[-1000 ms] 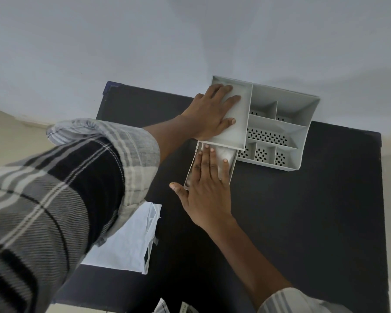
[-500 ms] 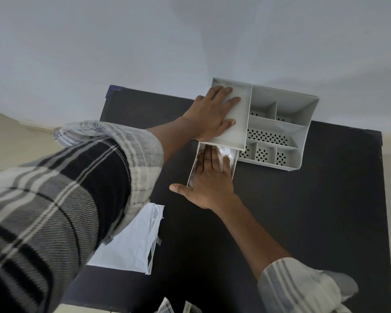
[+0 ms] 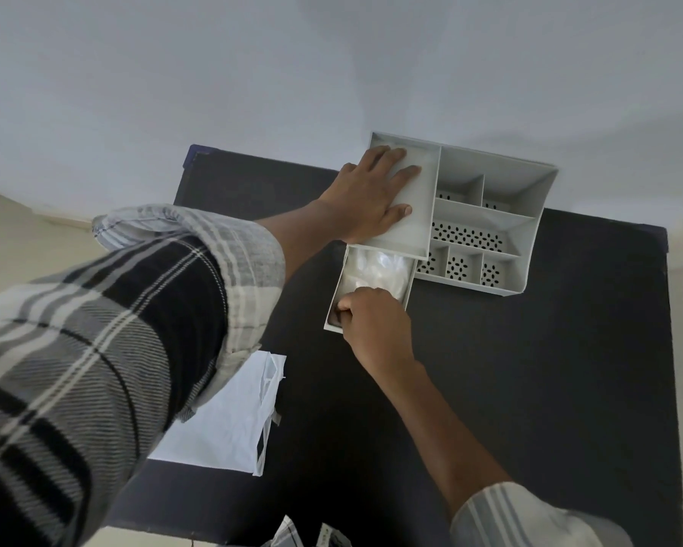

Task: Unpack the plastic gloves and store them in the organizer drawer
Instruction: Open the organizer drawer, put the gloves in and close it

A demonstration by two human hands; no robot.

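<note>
Plastic gloves (image 3: 375,272) lie in the drawer (image 3: 336,294) just beyond the right hand (image 3: 373,321).

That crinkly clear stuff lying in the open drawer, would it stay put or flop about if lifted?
The plastic gloves look thin and crumpled, so probably floppy and very light. Their glossy film may be slippery. They sit loosely bunched in the drawer, so they would likely spring up unless pressed.

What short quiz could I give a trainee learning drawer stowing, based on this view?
1. True or false: the organizer drawer is pulled out.
2. What lies inside it? A) plastic gloves B) pens
3. Which hand rests flat on the organizer top?

Key: 1 true. 2 A. 3 the left hand; the right hand grips the drawer front. The white packaging lies on the black table.
</note>
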